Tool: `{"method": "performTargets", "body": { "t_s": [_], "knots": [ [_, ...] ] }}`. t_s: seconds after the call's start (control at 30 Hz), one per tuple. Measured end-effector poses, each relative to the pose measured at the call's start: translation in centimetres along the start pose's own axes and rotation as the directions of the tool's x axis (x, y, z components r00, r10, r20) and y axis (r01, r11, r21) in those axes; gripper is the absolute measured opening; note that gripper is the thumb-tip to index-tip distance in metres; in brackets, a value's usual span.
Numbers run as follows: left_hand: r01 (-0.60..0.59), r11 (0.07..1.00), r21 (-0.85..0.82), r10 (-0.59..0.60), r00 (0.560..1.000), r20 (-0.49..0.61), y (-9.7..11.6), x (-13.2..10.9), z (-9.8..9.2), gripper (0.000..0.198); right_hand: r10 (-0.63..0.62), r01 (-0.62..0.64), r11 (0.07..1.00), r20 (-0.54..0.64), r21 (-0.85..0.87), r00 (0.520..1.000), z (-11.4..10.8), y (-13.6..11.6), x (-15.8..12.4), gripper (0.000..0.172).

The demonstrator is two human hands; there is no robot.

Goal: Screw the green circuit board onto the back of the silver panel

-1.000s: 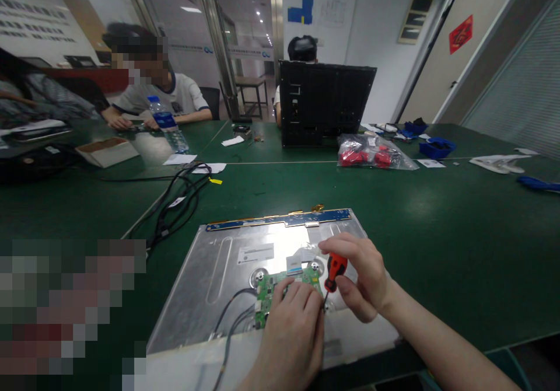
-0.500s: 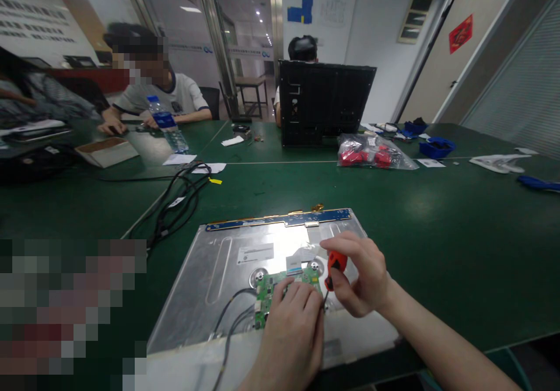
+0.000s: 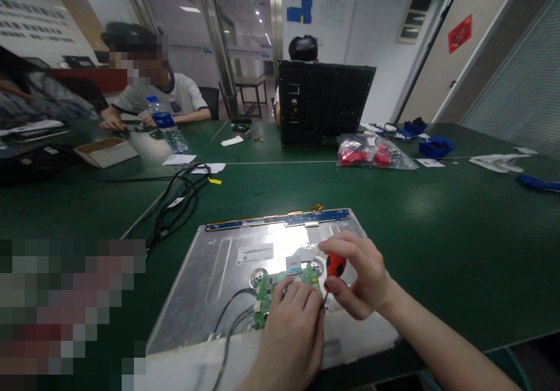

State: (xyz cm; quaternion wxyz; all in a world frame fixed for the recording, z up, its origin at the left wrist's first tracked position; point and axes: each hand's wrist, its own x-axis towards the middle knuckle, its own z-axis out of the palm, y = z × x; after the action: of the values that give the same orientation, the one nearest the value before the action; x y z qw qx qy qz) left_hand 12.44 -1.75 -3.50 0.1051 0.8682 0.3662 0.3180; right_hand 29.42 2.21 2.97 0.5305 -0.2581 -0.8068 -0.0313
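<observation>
A silver metal display panel (image 3: 192, 297) lies on the green table, with a green circuit board (image 3: 265, 286) on its back near my side. My left hand (image 3: 293, 321) covers much of the board, its bent fingers pressed together against it; the fingertips are partly hidden. In my right hand (image 3: 361, 280) is a screwdriver (image 3: 336, 264) with an orange and black handle, gripped between thumb and fingers. Its shaft points down at the board's right edge, beside my left fingers, which hide the tip. Dark cables (image 3: 231, 312) leave the board's left side. A flat ribbon cable (image 3: 294, 264) meets its top edge.
Black cables (image 3: 186, 195) lie left of the panel. Farther back stand a water bottle (image 3: 164, 122), an open cardboard box (image 3: 107, 153) and a black screen unit (image 3: 326, 102). A plastic bag with red parts (image 3: 374, 152) lies before the unit. Other people sit across the table.
The screwdriver handle has turned slightly in my right hand, and my right fingers have shifted a little. My left hand stays in place on the board.
</observation>
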Motion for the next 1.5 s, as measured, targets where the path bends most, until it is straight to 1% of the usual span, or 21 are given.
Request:
{"method": "performTargets", "body": {
  "t_s": [0.27, 0.43, 0.73, 1.03, 1.13, 1.33, 1.5],
  "knots": [
    [0.001, 1.000, 0.018, -0.002, 1.000, 0.026, 0.00, -0.03, -0.07, 0.019, -0.004, 0.002, 0.999, 0.051, 0.041, 0.999, -0.39, -0.04, 0.14, 0.040],
    [0.004, 1.000, 0.006, -0.004, 1.000, 0.016, -0.03, -0.09, 0.06, 0.019, 0.010, -0.011, 1.000, 0.051, 0.023, 0.999, -0.29, -0.05, 0.10, 0.042],
    [0.004, 1.000, 0.010, -0.004, 1.000, 0.017, 0.03, -0.09, 0.01, 0.018, -0.011, 0.010, 0.999, -0.023, -0.043, 1.000, 0.10, -0.16, 0.20, 0.035],
    [0.012, 0.999, 0.047, -0.015, 0.998, 0.069, 0.17, -0.31, -0.12, 0.016, -0.020, 0.019, 0.994, -0.006, -0.111, 1.000, -0.10, -0.19, 0.00, 0.028],
    [0.015, 0.999, 0.050, -0.020, 0.996, 0.091, 0.18, -0.36, -0.13, 0.015, -0.022, 0.022, 0.994, 0.006, -0.104, 1.000, -0.18, -0.17, -0.09, 0.029],
    [0.029, 0.999, 0.044, -0.034, 0.993, 0.115, 0.22, -0.42, -0.13, 0.014, -0.012, 0.012, 1.000, 0.036, -0.013, 0.999, -0.36, -0.10, -0.20, 0.039],
    [0.036, 0.998, 0.049, -0.041, 0.992, 0.116, 0.11, -0.48, -0.09, 0.012, 0.013, -0.012, 0.999, 0.014, -0.038, 1.000, -0.34, -0.24, -0.35, 0.042]
  ]
}}
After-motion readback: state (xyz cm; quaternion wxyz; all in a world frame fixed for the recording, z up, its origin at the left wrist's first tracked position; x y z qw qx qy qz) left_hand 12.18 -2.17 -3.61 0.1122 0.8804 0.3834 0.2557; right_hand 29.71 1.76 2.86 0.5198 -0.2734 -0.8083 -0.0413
